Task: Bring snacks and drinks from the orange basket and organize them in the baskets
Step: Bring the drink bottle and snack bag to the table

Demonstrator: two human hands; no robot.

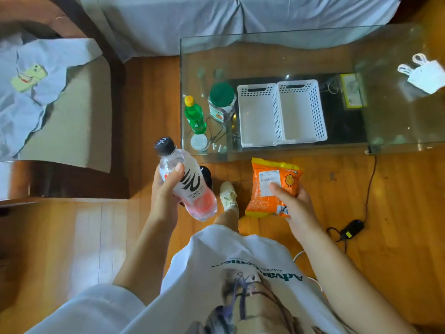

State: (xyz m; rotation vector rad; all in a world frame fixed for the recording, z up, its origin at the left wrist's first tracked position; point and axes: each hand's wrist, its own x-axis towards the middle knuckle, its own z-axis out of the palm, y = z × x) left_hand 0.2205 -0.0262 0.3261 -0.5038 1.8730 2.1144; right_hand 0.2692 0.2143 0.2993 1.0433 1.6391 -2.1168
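My left hand (166, 186) grips a clear drink bottle (190, 186) with a black cap and pink liquid at its base, tilted over the wooden floor. My right hand (293, 201) holds an orange snack bag (269, 179) with a white label. Two white perforated baskets, the left basket (257, 116) and the right basket (301, 112), stand side by side on the glass table (265, 49) ahead; nothing lies in them. A green bottle (195, 116) with a yellow cap and a green-lidded jar (221, 102) stand left of the baskets. The orange basket is out of view.
A sofa with a pale cover (192, 20) runs behind the table. An armchair (72, 116) with cloth and a yellow phone (29, 78) sits at left. A black power adapter (351, 229) with cable lies on the floor at right. A white bag (426, 75) rests on the table's right end.
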